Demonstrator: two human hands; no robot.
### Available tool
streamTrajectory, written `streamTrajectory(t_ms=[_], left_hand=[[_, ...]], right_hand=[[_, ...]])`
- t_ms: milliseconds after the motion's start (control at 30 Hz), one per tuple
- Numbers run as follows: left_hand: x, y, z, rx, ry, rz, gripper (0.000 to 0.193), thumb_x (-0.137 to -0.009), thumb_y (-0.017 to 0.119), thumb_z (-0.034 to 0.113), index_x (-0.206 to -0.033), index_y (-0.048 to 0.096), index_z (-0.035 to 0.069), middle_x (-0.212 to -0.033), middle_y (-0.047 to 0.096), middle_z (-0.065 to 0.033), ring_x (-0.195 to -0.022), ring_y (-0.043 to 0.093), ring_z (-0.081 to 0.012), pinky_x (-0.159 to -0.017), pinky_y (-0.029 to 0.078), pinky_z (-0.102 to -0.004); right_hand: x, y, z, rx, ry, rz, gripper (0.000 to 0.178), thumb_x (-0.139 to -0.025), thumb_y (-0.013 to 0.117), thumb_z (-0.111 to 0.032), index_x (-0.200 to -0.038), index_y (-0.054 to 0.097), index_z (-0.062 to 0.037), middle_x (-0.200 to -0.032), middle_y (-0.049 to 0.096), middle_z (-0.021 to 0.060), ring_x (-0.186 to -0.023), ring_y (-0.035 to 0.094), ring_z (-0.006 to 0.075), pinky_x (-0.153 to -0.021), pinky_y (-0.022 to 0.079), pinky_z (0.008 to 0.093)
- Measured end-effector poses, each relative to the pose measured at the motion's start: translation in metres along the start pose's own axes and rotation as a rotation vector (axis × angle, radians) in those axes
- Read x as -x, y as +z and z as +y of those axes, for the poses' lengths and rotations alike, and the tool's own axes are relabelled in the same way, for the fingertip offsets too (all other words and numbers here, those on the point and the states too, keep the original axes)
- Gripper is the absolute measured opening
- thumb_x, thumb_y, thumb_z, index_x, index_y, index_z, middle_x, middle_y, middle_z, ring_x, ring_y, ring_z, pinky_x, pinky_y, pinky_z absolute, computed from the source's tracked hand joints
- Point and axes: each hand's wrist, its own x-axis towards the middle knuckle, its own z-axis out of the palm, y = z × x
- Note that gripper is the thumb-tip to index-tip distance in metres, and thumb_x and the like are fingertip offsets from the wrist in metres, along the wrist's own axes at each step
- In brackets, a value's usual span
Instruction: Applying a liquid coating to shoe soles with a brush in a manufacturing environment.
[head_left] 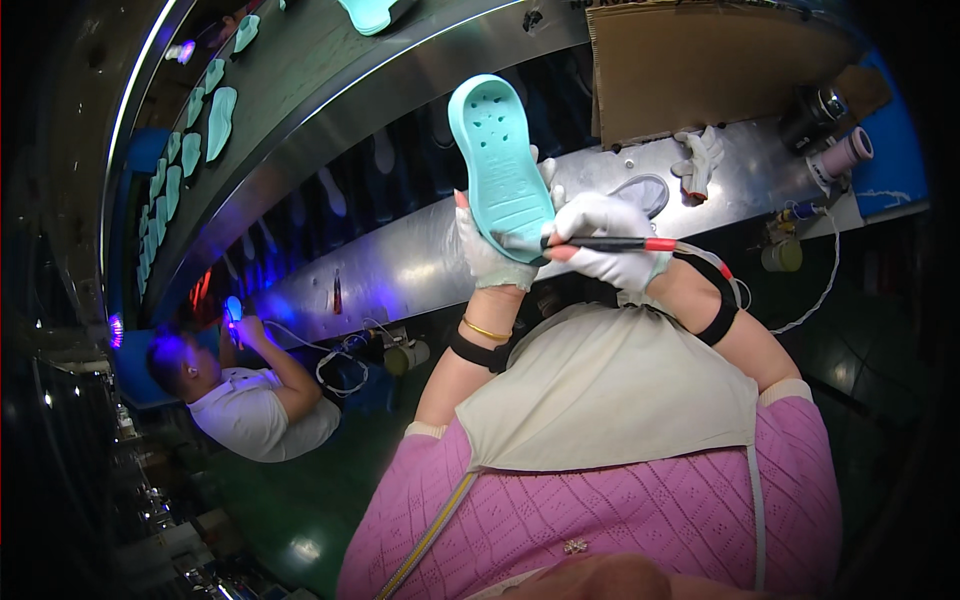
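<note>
A turquoise shoe sole (500,165) with several small holes near its far end stands tilted up in front of me. My left hand (490,250), in a white glove with bare fingertips, grips it from behind and along its left edge. In my right hand (608,235), gloved the same way, is a thin pen-like tool (610,244) with a black and red handle and a hose at its back end. The tool's pale tip meets or hovers over the sole's near end; I cannot tell which.
A metal ledge (420,245) runs before me, with a white glove (698,160) and a grey oval pad (642,194) on it. Cardboard (720,70) stands behind. More turquoise soles (222,122) lie on the conveyor (290,70). At left, a co-worker (255,400) holds a blue-lit piece.
</note>
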Motion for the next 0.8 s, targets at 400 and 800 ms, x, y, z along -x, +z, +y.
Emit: streamTrajectory(t_ms=[400, 800], left_hand=[[0.004, 0.005, 0.016, -0.062, -0.113, -0.043, 0.079, -0.086, 0.036, 0.062, -0.138, 0.029, 0.003, -0.136, 0.036, -0.0226, -0.123, 0.039, -0.0392, -0.102, 0.035, -0.0497], [-0.003, 0.001, 0.048, -0.139, -0.244, -0.017, 0.075, -0.088, 0.033, 0.058, -0.135, 0.033, -0.001, -0.130, 0.042, -0.0268, -0.113, 0.048, -0.0427, -0.097, 0.040, -0.0503]], right_hand=[[0.001, 0.000, -0.004, 0.007, 0.115, -0.030, 0.011, -0.076, 0.071, -0.004, -0.084, 0.063, -0.0022, -0.086, 0.065, 0.0061, -0.080, 0.061, 0.0124, -0.073, 0.049, 0.0250], [0.003, -0.002, -0.007, -0.240, 0.345, 0.000, 0.018, -0.074, 0.073, -0.004, -0.089, 0.063, -0.0036, -0.087, 0.064, 0.0040, -0.083, 0.060, 0.0102, -0.077, 0.048, 0.0246]])
